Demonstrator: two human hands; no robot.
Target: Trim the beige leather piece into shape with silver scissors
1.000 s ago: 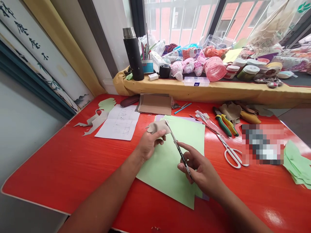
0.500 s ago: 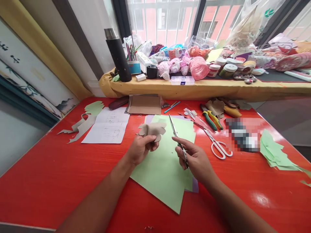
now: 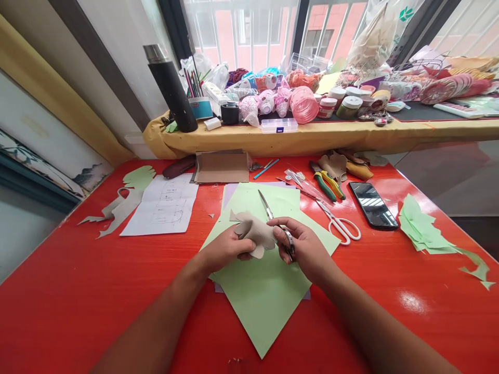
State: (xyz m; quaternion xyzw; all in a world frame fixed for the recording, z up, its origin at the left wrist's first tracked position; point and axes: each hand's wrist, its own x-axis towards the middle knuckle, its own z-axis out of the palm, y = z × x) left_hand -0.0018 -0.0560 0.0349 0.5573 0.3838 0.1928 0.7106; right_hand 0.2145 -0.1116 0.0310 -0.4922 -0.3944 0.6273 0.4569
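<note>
– Since both hands sit over the green sheet [image 3: 262, 317], which one has the beige piece [image 3: 257, 232]?

– Left hand [image 3: 230, 248] for sure. Thumb on top, fingers under, pinching its near left part. Piece is off the table, between the hands, bent upward.

– Right hand [image 3: 300, 243]?

– Curled round the metal scissors [image 3: 266, 205], blades pointing far and slightly left, looking closed. Thumb and forefinger are at the piece's right edge; can't tell if they pinch it or just touch.

– How would it handle?

– My read: light, thin, felt-like. Soft enough to curl between the hands. Matte, so probably not slippery. Narrow lobes look like the weak spots, could crease or tear.

– Best hold?

– Broad middle, flat pinch, fingertips clear of the blades. I'd avoid hanging it by a lobe.

– Anything close by?

– White-handled scissors [image 3: 345, 229] to the right, phone [image 3: 373, 205] farther right. Marked paper [image 3: 161, 208] to the left, beige scraps [image 3: 123, 205] past it.
</note>
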